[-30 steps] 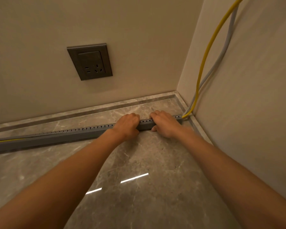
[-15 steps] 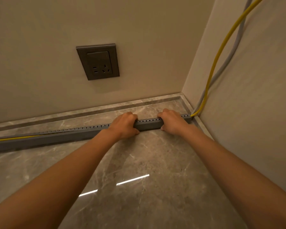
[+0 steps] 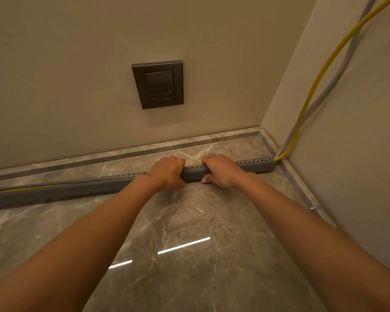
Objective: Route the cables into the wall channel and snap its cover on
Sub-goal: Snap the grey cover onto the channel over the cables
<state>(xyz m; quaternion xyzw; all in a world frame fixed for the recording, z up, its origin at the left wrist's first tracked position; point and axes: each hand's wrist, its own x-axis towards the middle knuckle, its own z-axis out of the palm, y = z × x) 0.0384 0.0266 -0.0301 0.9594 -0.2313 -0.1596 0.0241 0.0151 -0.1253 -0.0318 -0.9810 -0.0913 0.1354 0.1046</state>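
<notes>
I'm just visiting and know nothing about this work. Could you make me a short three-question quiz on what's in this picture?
1. True or false: both hands, left hand and right hand, rest on the grey channel lying on the floor.
2. Which cable colours come down the right wall into the channel's end? A) red and black B) yellow and grey C) blue and white
3. Fill in: on the wall above the hands sits a dark ____.

Key
1. True.
2. B: the yellow cable and grey cable.
3. Socket.
</notes>
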